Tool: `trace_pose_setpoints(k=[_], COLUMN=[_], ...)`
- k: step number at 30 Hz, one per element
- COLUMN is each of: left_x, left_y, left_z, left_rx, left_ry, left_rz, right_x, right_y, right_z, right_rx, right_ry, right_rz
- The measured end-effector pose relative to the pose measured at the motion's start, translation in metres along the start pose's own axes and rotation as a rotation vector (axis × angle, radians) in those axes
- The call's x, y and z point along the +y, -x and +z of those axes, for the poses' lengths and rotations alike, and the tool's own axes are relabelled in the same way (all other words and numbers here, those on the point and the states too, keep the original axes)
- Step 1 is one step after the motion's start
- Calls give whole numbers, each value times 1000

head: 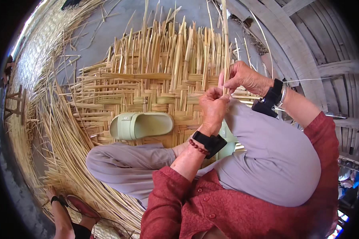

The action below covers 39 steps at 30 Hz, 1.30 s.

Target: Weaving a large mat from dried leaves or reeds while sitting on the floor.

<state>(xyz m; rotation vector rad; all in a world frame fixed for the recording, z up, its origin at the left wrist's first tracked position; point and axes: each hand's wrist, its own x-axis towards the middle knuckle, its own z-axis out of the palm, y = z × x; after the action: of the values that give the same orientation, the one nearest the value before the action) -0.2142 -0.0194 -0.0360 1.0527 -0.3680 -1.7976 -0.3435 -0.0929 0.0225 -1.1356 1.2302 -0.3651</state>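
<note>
Both my hands meet at the right edge of a woven reed mat (161, 101). My left hand (214, 104) pinches the lower part of a long split reed (226, 38), close to my raised knee. Just above it, my right hand (245, 78) grips the same reed between thumb and fingers. The reed runs upward past the top of the view. Loose reed ends stick out along the mat's far side and left side. A light green slide sandal (142, 125) lies on the mat; a second sandal (226, 149) is partly hidden behind my left wrist.
A long bundle of reeds (68, 134) curves along the left. At the lower left are another person's arm (61, 212) and a shoe (83, 207). Wooden planks (332, 35) stand at the right, and a small wooden frame (16, 103) is at the far left.
</note>
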Motion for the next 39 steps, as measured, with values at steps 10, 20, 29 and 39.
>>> trace_pose_setpoints(k=[10,20,29,39], left_x=[-41,-50,-37,-41], left_y=[-43,-52,-28,-19], left_z=[-7,-32,-37,-53], left_rx=[187,29,164,96], left_ry=[-190,14,-197,-296], left_rz=[-75,-223,-258,-92], right_x=[51,69,87,77], right_y=[-41,-52,-46,-41], right_z=[-8,1,18,23], right_rx=[104,321,281,163], right_ry=[135,-112,-51,-208], right_rz=[-34,-64,-39,-50])
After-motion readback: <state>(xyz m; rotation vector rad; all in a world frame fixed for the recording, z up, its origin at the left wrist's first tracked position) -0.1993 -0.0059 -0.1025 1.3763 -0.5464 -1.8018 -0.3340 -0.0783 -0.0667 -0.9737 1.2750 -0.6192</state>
